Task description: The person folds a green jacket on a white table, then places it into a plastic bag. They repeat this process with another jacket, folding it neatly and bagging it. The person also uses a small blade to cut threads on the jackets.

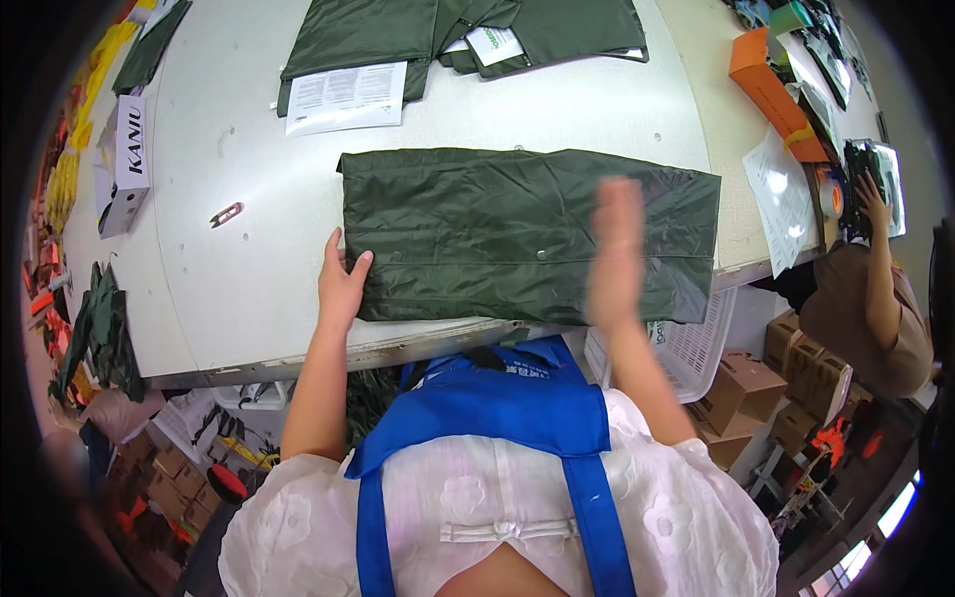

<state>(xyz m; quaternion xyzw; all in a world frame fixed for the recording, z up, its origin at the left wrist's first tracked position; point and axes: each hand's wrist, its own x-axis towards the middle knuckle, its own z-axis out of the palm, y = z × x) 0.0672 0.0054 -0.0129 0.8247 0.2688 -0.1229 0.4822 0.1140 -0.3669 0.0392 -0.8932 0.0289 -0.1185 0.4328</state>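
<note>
A folded dark green garment (477,219) of smooth, slightly shiny fabric lies along the near edge of the table, with a seam and small round snaps across it. At its left edge is my left hand (343,284), thumb and fingers apart, the thumb touching the fabric. My right hand (617,259) is stretched out flat over the garment's right part, smeared by motion; whether it presses on the cloth I cannot tell. Small thread snips (227,214) lie on the table to the left.
More folded green garments (368,35) with paper sheets (346,98) lie at the far side. A white box (124,164) stands left, an orange box (776,95) right. Below the table edge are a white basket (701,343) and cartons (736,388). Another person (865,298) works at the right.
</note>
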